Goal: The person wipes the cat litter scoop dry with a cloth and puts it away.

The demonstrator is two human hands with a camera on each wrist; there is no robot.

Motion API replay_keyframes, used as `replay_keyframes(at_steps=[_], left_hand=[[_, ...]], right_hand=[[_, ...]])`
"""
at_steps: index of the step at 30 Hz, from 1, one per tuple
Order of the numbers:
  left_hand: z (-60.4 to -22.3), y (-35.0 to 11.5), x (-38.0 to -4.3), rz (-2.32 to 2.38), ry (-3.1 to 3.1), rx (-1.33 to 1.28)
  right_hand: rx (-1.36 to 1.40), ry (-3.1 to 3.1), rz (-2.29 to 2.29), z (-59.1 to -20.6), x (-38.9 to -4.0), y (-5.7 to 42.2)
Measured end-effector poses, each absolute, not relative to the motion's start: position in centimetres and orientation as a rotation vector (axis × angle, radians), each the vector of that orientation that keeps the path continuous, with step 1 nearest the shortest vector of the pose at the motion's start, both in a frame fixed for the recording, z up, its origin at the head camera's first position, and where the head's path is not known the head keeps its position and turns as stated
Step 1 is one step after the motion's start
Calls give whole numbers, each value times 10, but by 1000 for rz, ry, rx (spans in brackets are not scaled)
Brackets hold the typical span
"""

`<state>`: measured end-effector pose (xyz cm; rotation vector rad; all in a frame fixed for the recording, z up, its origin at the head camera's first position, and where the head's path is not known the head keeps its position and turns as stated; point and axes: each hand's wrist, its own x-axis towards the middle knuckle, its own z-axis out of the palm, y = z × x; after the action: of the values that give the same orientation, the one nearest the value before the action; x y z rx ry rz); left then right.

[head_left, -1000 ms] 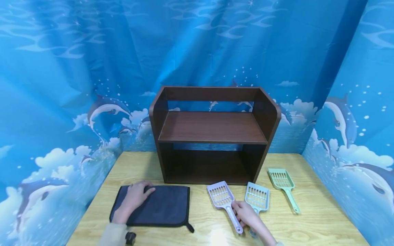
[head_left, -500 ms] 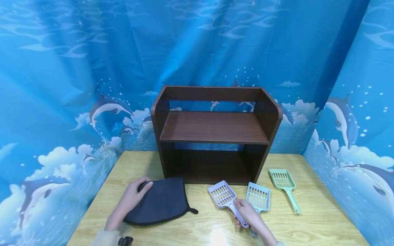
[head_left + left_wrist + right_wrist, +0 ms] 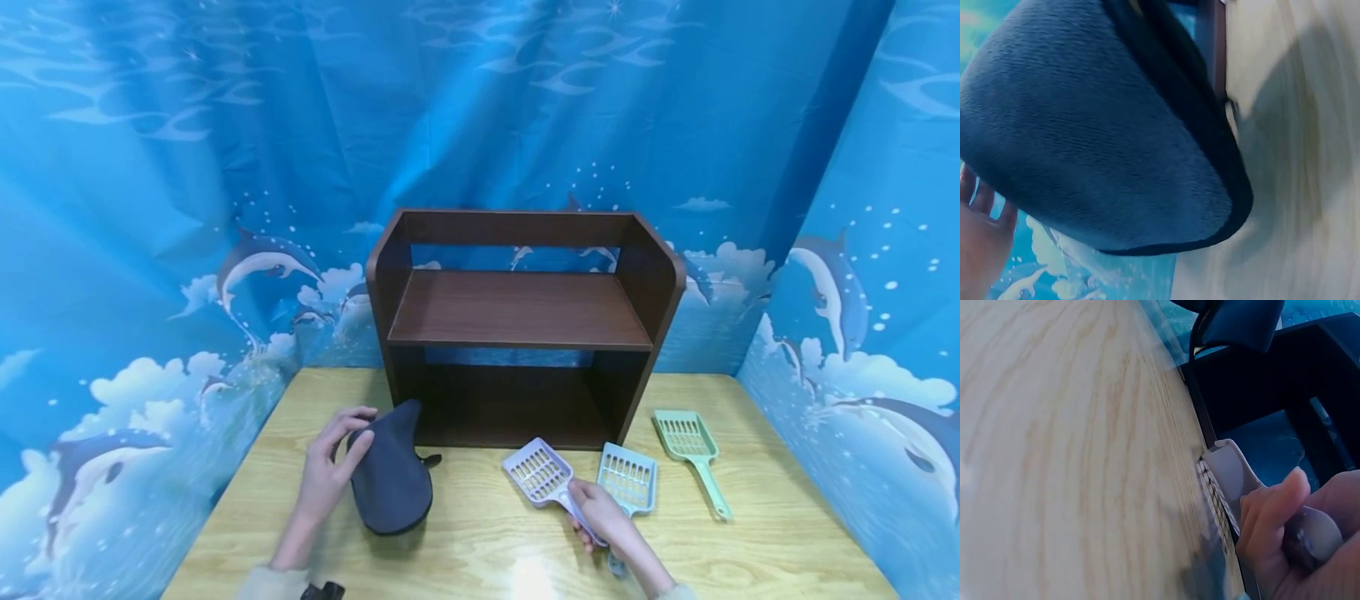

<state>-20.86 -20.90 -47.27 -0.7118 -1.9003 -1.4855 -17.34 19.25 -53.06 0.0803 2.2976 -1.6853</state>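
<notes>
A soft dark blue cloth mat (image 3: 392, 479) with black edging and a small corner tab bends into a curved shape. My left hand (image 3: 335, 457) pinches its upper edge, thumb on the near side. In the left wrist view the plush face of the mat (image 3: 1094, 131) hides part of the fingers. My right hand (image 3: 600, 510) grips the handle of a lavender litter scoop (image 3: 538, 472), whose slotted head points toward the shelf. Partly behind that hand lies a light blue litter scoop (image 3: 628, 477). Farther right on the table is a green litter scoop (image 3: 688, 439).
A dark brown two-tier shelf (image 3: 519, 310) stands at the back of the wooden table (image 3: 480, 550). Its lower opening faces the hands. A blue dolphin-print curtain (image 3: 187, 208) hangs behind the table and along its sides.
My left hand has lifted the mat from lying flat, and it now bends and hangs upright from the fingers. The lavender scoop's handle has swung right in my right hand.
</notes>
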Motion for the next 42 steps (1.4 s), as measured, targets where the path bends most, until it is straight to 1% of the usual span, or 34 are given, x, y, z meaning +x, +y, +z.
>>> replay_keyframes(at_steps=[6, 10, 16, 21, 32, 35, 42], left_hand=[[-462, -199, -205, -1640, -1808, -696], [-457, -196, -205, -1622, -1786, -657], [-456, -191, -205, -1667, -1704, -686], [-461, -189, -205, -1549, -1823, -584], [-455, -177, -217, -1570, -1959, -627], [-453, -173, -223, -1491, -2044, -638], [-448, -163, -239, -1141, -2143, -701]], right_hand=[[60, 2273, -1705, -525, -172, 194], [34, 2256, -1741, -520, -172, 195], [35, 2246, -1770, -511, -175, 195], [42, 2172, -1804, -505, -181, 197], [-114, 2072, -1799, -493, -193, 202], [-131, 2054, -1804, -488, -195, 201], [-170, 1944, -1849, -483, -197, 197]])
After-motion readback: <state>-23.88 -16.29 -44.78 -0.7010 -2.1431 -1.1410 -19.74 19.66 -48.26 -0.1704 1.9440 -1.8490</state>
